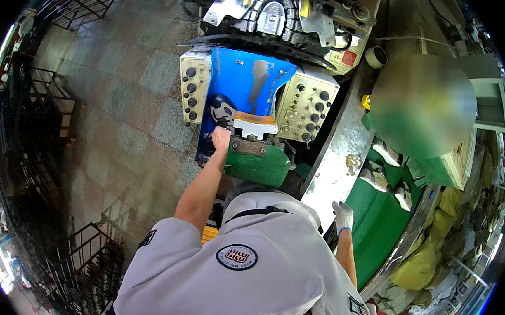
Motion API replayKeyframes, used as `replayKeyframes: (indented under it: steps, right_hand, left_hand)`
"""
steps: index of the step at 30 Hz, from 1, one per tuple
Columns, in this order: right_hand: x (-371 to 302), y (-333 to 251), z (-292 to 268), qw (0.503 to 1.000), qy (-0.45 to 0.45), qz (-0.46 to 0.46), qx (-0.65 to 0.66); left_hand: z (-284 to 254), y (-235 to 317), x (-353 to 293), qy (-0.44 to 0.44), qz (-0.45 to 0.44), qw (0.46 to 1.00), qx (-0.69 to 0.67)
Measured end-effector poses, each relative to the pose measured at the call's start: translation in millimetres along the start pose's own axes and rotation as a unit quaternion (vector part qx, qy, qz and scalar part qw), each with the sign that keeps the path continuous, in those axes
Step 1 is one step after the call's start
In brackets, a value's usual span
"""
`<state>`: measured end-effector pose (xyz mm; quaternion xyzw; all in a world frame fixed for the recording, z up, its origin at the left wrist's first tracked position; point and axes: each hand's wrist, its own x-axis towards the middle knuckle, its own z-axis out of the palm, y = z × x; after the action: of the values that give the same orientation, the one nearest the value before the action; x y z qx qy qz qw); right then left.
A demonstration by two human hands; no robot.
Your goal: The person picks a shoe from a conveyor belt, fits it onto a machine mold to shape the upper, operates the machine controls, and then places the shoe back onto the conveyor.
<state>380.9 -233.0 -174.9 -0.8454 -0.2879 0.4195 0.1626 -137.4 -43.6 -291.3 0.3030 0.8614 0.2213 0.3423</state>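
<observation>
Bare and closed, my left hand (221, 140) grips the near end of a dark shoe upper with grey panels (223, 107). The upper lies against the left part of a blue metal panel (235, 74) on the machine. Just right of the hand are a white block with an orange-brown top edge (255, 125) and a green rounded plate (258, 165). My right hand (343, 215), in a white glove, is out to the right beside a metal ledge (336, 175) and the green conveyor belt (371, 224). Its fingers are slightly apart, with nothing seen in them.
Several light-coloured shoe uppers (375, 176) rest on the belt. Control boxes with black knobs (306, 108) flank the blue panel, below metal clamping parts (272, 19). Dark racks (86, 269) stand on the left. Yellowish sacks (418, 263) lie beyond the belt.
</observation>
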Motion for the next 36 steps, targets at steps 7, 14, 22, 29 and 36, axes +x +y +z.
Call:
replayKeyframes:
  steps: [7, 14, 22, 29, 36]
  right_hand:
    - [-10.7, -113.0, 4.4, 0.993, -0.024, -0.069, 0.09]
    - [-88.0, -302.6, 39.4, 0.867, -0.237, -0.236, 0.369]
    - [-158.1, -395.4, 83.1, 0.633, -0.393, -0.136, 0.653]
    - [-131.4, -338.1, 22.7, 0.588, -0.376, -0.115, 0.707]
    - [-113.0, -281.4, 1.2, 0.639, -0.268, -0.126, 0.71]
  left_hand:
    - [-136.1, 71.6, -38.5, -0.059, 0.174, 0.977, -0.108]
    - [-309.3, 195.3, -73.3, -0.262, 0.266, 0.906, -0.198]
    - [-196.8, 231.1, -137.2, -0.457, 0.21, 0.801, -0.324]
    - [-132.6, 284.1, -216.8, -0.466, 0.219, 0.75, -0.415]
    - [-76.4, 305.3, -248.1, -0.6, 0.147, 0.724, -0.306]
